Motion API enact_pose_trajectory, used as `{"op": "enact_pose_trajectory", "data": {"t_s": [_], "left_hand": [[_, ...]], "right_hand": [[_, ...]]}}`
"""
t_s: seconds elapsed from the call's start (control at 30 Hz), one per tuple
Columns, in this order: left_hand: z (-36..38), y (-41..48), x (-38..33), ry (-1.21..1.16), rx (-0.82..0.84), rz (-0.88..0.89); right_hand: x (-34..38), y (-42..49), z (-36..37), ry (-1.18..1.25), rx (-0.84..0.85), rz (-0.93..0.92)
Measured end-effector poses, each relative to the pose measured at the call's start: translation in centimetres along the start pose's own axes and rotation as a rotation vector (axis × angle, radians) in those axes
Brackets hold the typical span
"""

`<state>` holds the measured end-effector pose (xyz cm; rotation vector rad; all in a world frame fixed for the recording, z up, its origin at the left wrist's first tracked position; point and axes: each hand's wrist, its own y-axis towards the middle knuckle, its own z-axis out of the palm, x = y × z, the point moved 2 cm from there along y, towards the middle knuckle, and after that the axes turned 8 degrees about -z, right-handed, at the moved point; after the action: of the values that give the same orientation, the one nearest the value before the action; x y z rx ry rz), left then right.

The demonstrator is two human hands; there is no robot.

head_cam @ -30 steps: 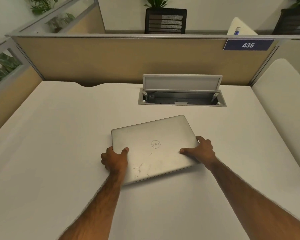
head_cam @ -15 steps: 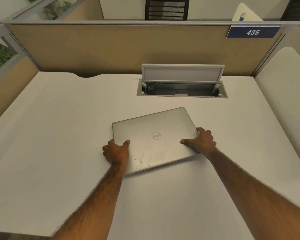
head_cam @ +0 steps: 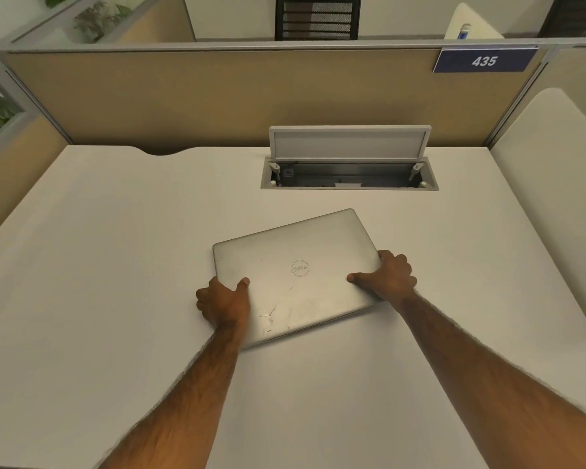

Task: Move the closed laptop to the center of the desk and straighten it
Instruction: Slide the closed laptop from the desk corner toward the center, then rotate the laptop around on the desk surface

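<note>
In the head view, the closed silver laptop [head_cam: 295, 275] is seen lying flat on the white desk [head_cam: 99, 265], roughly at the middle of its width and just in front of the open cable tray [head_cam: 349, 177], but skewed, with its right rear corner turned toward the tray. It is gripped at both short sides: the left hand [head_cam: 222, 304] is clamped on the left edge near the front corner, thumb on the lid, and the right hand [head_cam: 386, 279] is closed on the right edge, thumb likewise laid flat on top. The straightening step is judged to be in hand, the centring being nearly done. A clockwise turn is called for next, until the front edge is brought parallel to the desk edge.
</note>
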<state>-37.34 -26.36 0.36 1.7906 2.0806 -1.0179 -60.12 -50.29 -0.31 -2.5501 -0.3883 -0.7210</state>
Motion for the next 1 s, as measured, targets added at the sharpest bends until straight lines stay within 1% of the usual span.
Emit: {"op": "enact_pose_trajectory", "data": {"t_s": [0.17, 0.27, 0.37, 0.5, 0.67, 0.8, 1.0], "left_hand": [[-0.1, -0.4, -0.5, 0.048, 0.007, 0.001], [-0.3, -0.1, -0.8, 0.035, 0.039, -0.039], [-0.5, 0.1, -0.8, -0.002, 0.075, -0.080], [-0.6, 0.3, -0.6, -0.050, 0.119, -0.077], [-0.7, 0.1, 0.0, -0.056, 0.140, -0.075], [-1.1, -0.3, 0.9, -0.052, 0.148, -0.102], [-1.5, -1.4, 1.4, -0.085, 0.193, -0.177]], "right_hand": [[0.0, -0.1, -0.2, -0.022, 0.003, 0.007], [0.4, 0.0, -0.3, -0.017, 0.003, 0.019], [0.7, 0.2, -0.4, 0.033, -0.022, 0.063], [0.6, 0.9, -0.5, 0.111, -0.076, 0.094], [0.6, 1.9, -0.8, 0.107, -0.120, 0.083], [1.2, 2.8, -0.8, 0.077, -0.109, 0.060], [2.9, 5.2, -1.7, 0.012, -0.060, -0.022]]}}
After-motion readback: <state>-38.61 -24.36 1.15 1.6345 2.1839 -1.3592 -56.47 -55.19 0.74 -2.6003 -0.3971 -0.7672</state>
